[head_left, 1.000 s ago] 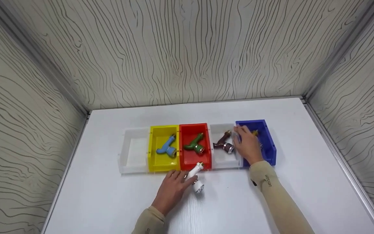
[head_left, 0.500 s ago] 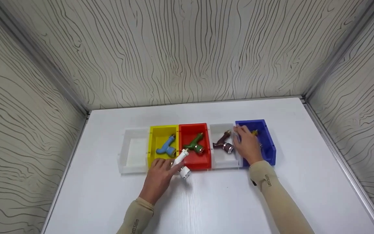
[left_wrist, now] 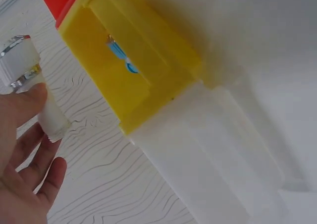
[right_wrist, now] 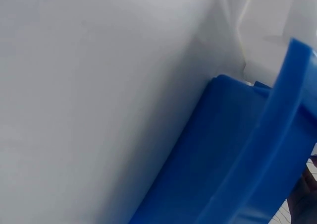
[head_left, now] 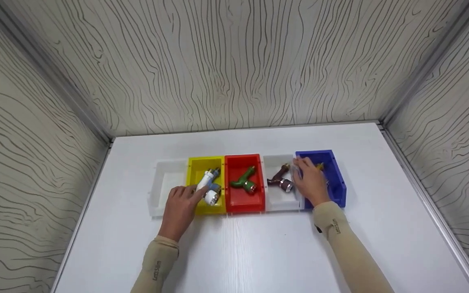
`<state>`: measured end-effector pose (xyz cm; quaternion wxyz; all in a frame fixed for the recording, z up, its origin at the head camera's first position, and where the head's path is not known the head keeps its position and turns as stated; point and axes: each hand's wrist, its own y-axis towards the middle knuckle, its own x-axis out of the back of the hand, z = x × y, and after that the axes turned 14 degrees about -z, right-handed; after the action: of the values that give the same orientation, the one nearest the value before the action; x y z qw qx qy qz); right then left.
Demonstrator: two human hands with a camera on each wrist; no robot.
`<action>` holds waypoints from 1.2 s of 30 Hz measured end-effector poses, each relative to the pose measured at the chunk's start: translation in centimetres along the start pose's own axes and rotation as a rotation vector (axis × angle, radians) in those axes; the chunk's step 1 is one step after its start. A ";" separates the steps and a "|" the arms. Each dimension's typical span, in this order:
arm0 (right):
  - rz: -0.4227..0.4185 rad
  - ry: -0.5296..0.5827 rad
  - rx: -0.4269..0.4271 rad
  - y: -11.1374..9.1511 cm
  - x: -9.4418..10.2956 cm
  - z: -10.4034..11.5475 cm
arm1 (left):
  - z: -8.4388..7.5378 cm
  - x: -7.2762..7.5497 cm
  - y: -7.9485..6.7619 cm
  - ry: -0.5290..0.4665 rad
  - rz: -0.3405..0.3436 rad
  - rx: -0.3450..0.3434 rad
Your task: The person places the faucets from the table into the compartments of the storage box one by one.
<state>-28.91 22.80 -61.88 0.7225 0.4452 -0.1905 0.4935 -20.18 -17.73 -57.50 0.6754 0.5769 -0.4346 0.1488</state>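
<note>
My left hand [head_left: 181, 203] holds a white tap [head_left: 206, 187] by its body, above the yellow bin [head_left: 191, 209]. In the left wrist view, the thumb and fingers [left_wrist: 37, 159] are around the white tap [left_wrist: 52, 115], clear of the yellow bin wall. Below it lies a light blue tap [head_left: 215, 185], partly covered by the white one. My right hand [head_left: 312, 181] grips the adjoining rims of a clear bin [head_left: 283, 203] and the blue bin [head_left: 340, 183]; its fingertips are partly hidden. In the right wrist view, the blue bin [right_wrist: 233, 149] hides most of that hand.
A red bin [head_left: 244, 203] holds a green tap [head_left: 243, 181]. The right clear bin has a brown tap [head_left: 281, 179]. In the blue bin, a yellow tap [head_left: 320, 166] is mostly covered by the right hand. Another clear bin [head_left: 169, 187] ends the row at left.
The left hand has carried the white tap leftward and away from the body, from in front of the red bin to over the yellow bin. The right hand stays in place.
</note>
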 end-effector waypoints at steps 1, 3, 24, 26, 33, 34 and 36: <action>-0.007 0.002 0.005 0.0 0.0 0.0 | 0.5 0.0 0.1 0.004 -0.003 0.006; -0.022 0.010 0.015 -0.1 -0.1 -0.1 | 1.6 0.1 0.3 0.008 -0.008 0.020; -0.032 0.029 0.020 -0.1 -0.1 0.0 | 8.1 -1.0 1.1 0.007 0.036 0.202; -0.024 0.027 0.010 -0.1 0.0 0.0 | 8.3 -1.1 1.4 0.014 0.043 0.210; -0.021 0.019 0.013 -0.1 0.1 0.1 | 8.8 -1.3 2.0 0.055 0.085 0.229; -0.026 0.019 0.016 -0.1 0.1 0.1 | 8.9 -1.3 2.0 0.056 0.088 0.232; -0.036 0.018 0.027 -0.1 0.0 0.0 | 9.0 -1.2 2.0 0.056 0.091 0.234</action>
<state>-28.86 22.74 -61.94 0.7267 0.4537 -0.1692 0.4872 -26.06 -25.00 -57.50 0.6080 0.6271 -0.4208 0.2450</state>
